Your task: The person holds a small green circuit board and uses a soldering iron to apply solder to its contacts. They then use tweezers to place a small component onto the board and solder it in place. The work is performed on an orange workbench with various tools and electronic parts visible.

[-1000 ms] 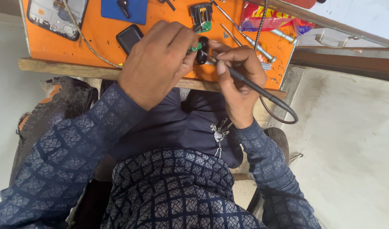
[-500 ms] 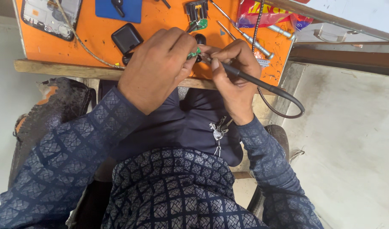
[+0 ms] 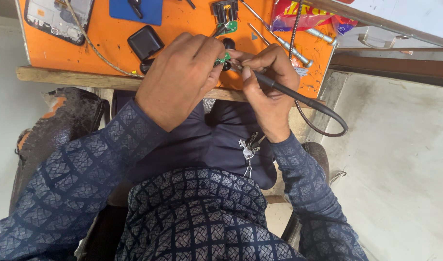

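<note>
The person wore a dark navy long-sleeved shirt (image 3: 197, 217) printed with a pale grey lattice of diamond shapes, each diamond filled with fine speckled lines. The same pattern ran down both sleeves to the cuffs, which ended at the wrists of the left hand (image 3: 180, 77) and the right hand (image 3: 269, 89). Below the shirt hem lay plain dark navy trousers (image 3: 202, 145). A small silver metal bunch of keys (image 3: 249, 151) hung at the waist, just under the right cuff.

Circuit board (image 3: 223, 60) between hands, over mat (image 3: 182, 36)
</note>
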